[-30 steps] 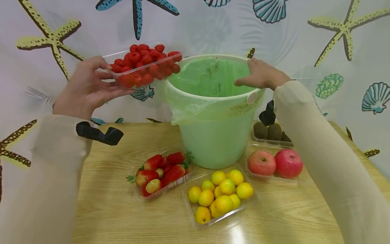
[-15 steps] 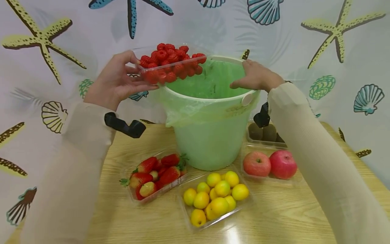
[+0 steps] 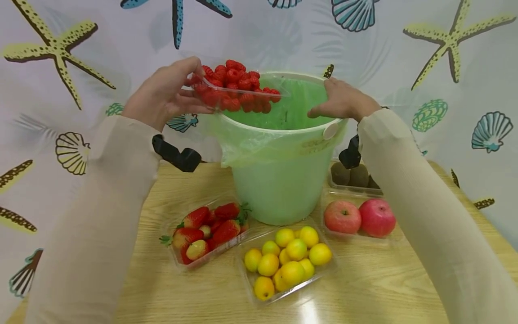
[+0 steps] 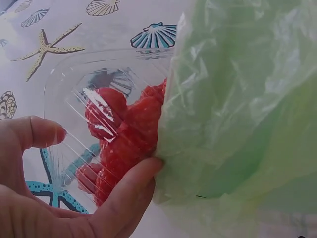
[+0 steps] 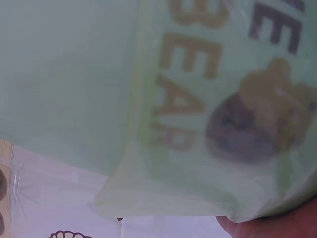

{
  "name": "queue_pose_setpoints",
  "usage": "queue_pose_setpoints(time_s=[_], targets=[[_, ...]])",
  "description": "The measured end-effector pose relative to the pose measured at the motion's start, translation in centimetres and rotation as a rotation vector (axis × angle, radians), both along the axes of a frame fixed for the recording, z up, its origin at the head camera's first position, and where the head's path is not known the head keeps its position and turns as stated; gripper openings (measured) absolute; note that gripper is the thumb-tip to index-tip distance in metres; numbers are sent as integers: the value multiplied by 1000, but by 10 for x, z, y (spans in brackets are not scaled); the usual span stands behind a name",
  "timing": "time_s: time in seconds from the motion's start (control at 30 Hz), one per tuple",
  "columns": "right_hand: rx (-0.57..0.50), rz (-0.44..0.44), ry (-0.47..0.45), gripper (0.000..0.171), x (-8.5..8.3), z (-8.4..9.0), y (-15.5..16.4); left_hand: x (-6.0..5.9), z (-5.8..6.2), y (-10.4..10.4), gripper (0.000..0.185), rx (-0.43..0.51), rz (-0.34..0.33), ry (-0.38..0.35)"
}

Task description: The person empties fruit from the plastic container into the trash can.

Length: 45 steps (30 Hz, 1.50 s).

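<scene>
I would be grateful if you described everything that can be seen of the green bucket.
The bucket is pale green, round and plastic-looking, narrowing downward, with a whitish rim and a round whitish knob. It stands upright on the wooden table. A thin green bag lines it and folds over the rim. Partly veiled "BEAR" lettering shows on its side. The right hand holds the rim; how deep the inside goes is hidden.

The bucket [image 3: 281,180] is open on top. The berry tray [image 3: 259,93] blocks its left part, the right hand [image 3: 346,101] its right rim; a hand could fit down between them. Strawberries [image 3: 225,231], yellow fruits [image 3: 284,256] and apples [image 3: 343,217] crowd around its front.
</scene>
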State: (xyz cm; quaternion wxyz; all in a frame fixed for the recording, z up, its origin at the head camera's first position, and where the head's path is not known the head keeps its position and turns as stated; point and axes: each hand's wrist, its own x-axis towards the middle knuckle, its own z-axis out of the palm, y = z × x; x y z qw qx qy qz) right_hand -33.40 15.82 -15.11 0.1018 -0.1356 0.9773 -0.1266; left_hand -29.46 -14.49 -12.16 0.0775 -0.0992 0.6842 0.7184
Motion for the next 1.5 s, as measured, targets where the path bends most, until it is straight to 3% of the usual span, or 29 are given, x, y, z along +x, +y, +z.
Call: queue_pose_setpoints(time_s=[0.2, 0.5, 0.7, 0.93, 1.07, 1.2, 1.3, 1.4, 1.43, 1.5], targets=[[-18, 5, -2, 96, 1, -4, -1, -1, 1, 2, 61, -169, -7, -16], [14, 3, 16, 95, 0, -2, 1, -2, 8, 12, 57, -387, -68, 71], [4, 16, 21, 95, -2, -4, 1, -1, 7, 22, 61, -513, -52, 72], [16, 18, 19, 96, -2, -3, 0, 4, 1, 30, 55, -581, -79, 172], [14, 10, 25, 96, -3, -2, 1, 8, 1, 36, 39, -698, -86, 244], [3, 9, 26, 96, -2, -2, 1, 9, 0, 41, 45, -813, -98, 286], [8, 13, 26, 96, -3, -2, 2, 8, -2, 45, 47, -842, -99, 309], [16, 19, 22, 97, -2, -2, 0, 10, -3, 46, 33, -861, -89, 330], [18, 20, 21, 97, -2, -2, 0, 11, -3, 47, 36, -869, -88, 336], [15, 21, 19, 97, -2, -2, 0, 12, -3, 48, 63, -889, -92, 354]])
